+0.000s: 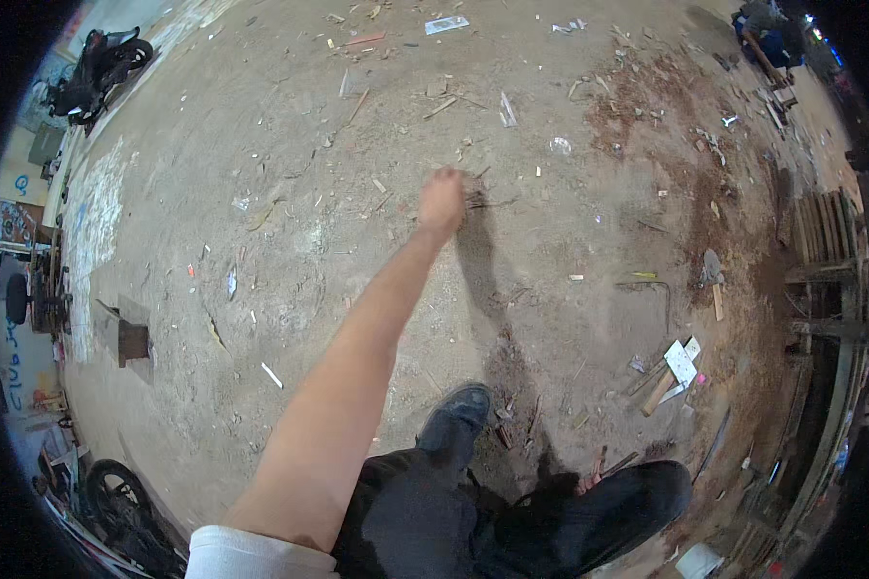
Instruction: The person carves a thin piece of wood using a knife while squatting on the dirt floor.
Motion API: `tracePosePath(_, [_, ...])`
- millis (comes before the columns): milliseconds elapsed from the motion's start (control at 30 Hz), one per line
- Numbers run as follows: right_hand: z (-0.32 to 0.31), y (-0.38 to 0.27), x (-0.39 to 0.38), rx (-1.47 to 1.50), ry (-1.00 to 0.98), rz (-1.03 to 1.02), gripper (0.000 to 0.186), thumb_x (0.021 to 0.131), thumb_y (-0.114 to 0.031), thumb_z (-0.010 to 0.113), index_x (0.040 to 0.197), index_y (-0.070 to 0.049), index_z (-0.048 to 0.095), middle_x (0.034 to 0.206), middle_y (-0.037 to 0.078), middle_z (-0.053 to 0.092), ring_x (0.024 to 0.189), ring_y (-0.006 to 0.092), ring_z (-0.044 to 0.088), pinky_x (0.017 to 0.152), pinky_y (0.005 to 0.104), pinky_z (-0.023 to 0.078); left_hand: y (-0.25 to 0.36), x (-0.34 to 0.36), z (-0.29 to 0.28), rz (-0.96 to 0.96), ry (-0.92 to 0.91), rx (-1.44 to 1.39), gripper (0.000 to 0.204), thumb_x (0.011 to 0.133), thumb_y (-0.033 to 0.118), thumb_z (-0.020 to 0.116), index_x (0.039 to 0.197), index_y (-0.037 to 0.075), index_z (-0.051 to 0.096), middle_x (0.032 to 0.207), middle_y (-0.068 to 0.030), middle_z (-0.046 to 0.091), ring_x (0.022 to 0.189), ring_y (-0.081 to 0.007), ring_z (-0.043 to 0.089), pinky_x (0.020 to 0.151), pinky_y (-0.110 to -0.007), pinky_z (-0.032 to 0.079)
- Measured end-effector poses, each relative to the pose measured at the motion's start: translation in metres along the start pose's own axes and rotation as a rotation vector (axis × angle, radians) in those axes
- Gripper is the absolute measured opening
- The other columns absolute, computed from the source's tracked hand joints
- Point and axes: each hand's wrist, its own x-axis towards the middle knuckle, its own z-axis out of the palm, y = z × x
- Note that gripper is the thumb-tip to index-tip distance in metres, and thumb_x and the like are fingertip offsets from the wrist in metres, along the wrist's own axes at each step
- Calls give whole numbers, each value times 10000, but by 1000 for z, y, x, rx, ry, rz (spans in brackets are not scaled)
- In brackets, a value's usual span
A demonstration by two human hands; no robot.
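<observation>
My left hand reaches far out over the dirty floor, its arm bare below a white sleeve. The fingers are drawn together, close to the ground. Thin dark scraps and a small sliver of wood lie right beside them. Whatever the fingers hold, if anything, is too small to make out. Beside my bent right leg, my right hand shows only in part; the dark trouser knee covers the rest. Its fingers look curled next to a thin dark stick-like piece, and I cannot tell what it grips.
Wood chips and plastic scraps litter the floor. Right of my legs lie a trowel, a bent metal rod and a white plate on wood. Wooden pallets line the right. A metal block and motorcycle stand left. A person is far right.
</observation>
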Motion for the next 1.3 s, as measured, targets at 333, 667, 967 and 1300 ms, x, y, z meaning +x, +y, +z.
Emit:
tracePosePath(333, [-13, 8, -18, 34, 63, -1, 229, 856, -179, 697, 950, 0, 590, 711, 62, 584, 558, 175, 567, 470, 340, 435, -52, -13, 3, 5, -162, -28, 140, 817, 146, 615, 932, 87, 668, 991, -104, 643, 1046, -287, 574, 863, -430, 472])
tracePosePath(667, [-46, 31, -55, 159, 186, -89, 231, 856, -181, 699, 953, 1, 595, 715, 59, 584, 559, 172, 566, 476, 338, 435, 60, 1, -5, -46, -354, -990, 158, 869, 4, 595, 1024, 25, 574, 861, -47, 596, 765, -156, 567, 711, -298, 482])
tracePosePath(967, [-60, 72, -66, 281, 222, -134, 234, 855, -183, 700, 956, 2, 599, 718, 55, 585, 561, 168, 564, 482, 336, 435, 191, -14, 4, 52, -579, -1217, 229, 872, -28, 589, 1093, 26, 562, 898, -6, 583, 795, -94, 543, 726, -265, 467])
tracePosePath(1300, [-133, 50, -26, 14, 174, -262, 237, 854, -186, 701, 959, 3, 604, 722, 52, 585, 563, 165, 563, 488, 335, 435, 290, -31, -10, 490, -945, -729, 390, 818, 141, 622, 1185, 57, 518, 911, -37, 585, 768, -120, 548, 684, -297, 471])
